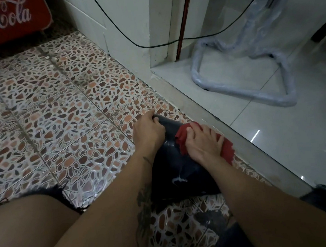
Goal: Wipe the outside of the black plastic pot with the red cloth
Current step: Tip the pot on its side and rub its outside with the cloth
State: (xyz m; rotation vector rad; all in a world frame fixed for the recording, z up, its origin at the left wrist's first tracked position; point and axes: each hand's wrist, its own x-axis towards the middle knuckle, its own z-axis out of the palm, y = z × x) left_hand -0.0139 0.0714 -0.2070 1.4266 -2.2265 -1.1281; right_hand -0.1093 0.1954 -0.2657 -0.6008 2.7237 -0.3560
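Note:
The black plastic pot lies on its side on the patterned floor, between my forearms, with pale smears on its wall. My left hand grips the pot's far rim, fingers curled over the edge. My right hand lies flat on the red cloth, fingers spread, pressing it against the pot's upper right side. Part of the cloth sticks out on both sides of the hand. The pot's near end is hidden by my arms.
A grey stone threshold runs diagonally just right of the pot. Beyond it stands a plastic-wrapped metal frame on pale tiles. A black cable hangs along the wall. A red Coca-Cola box sits far left. My knees frame the bottom.

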